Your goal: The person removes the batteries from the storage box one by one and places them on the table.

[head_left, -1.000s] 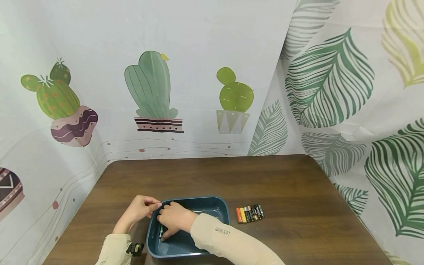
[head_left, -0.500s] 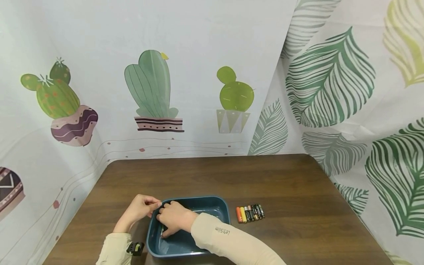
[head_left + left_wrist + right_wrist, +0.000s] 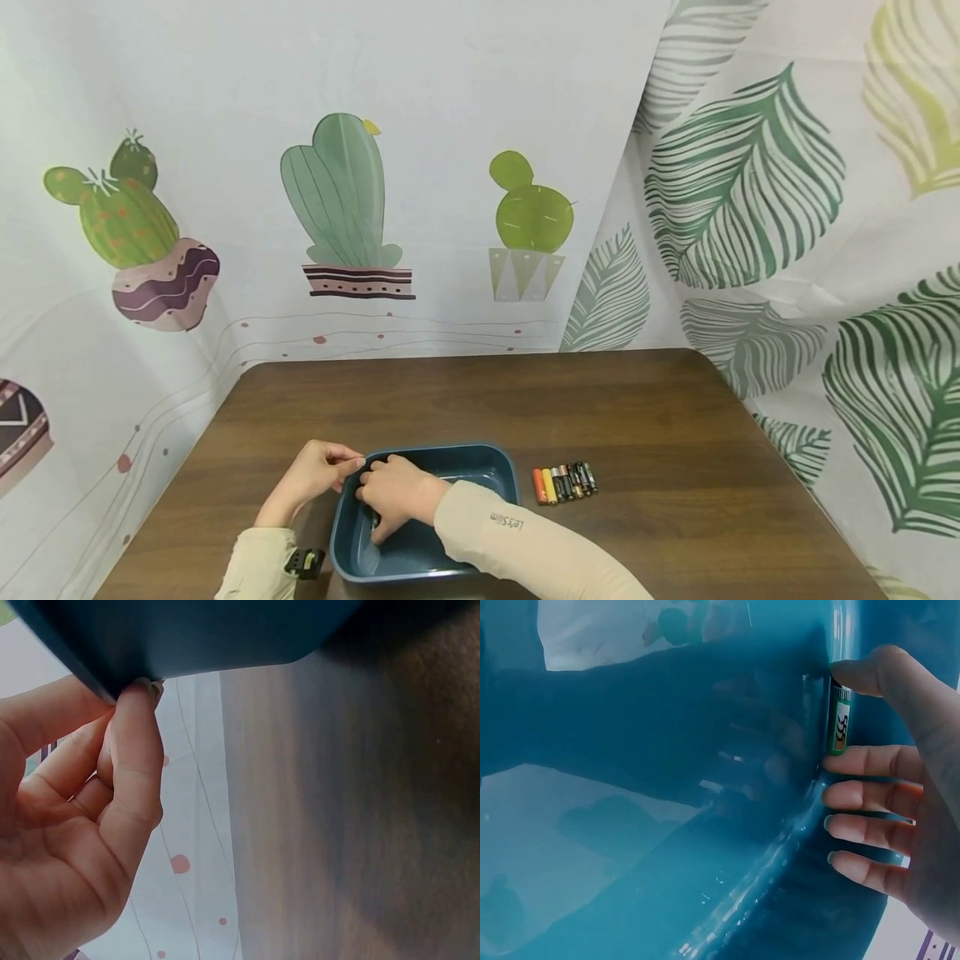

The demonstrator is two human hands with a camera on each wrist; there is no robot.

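Note:
A dark blue tray (image 3: 497, 465) with raised walls sits near the front of the table. My left hand (image 3: 313, 477) pinches its far left corner, thumb and index finger closed on the rim (image 3: 112, 688) in the left wrist view. Inside the tray, my right hand (image 3: 399, 495) reaches along the left wall. The right wrist view has a green battery (image 3: 840, 724) held by its ends between thumb (image 3: 862, 673) and index finger (image 3: 870, 760). The other fingers of that hand lie side by side, extended along the tray wall.
To the right of the tray, several batteries (image 3: 565, 483) lie side by side in a row on the brown wooden table (image 3: 637, 417). A patterned cloth (image 3: 450, 167) with cacti and leaves hangs behind the table. A small black device (image 3: 305, 563) is strapped at the left wrist.
The right thumb has shifted slightly to the right and away from the front of the tray, the battery by it turning more out of sight. The left hand stays at the rim.

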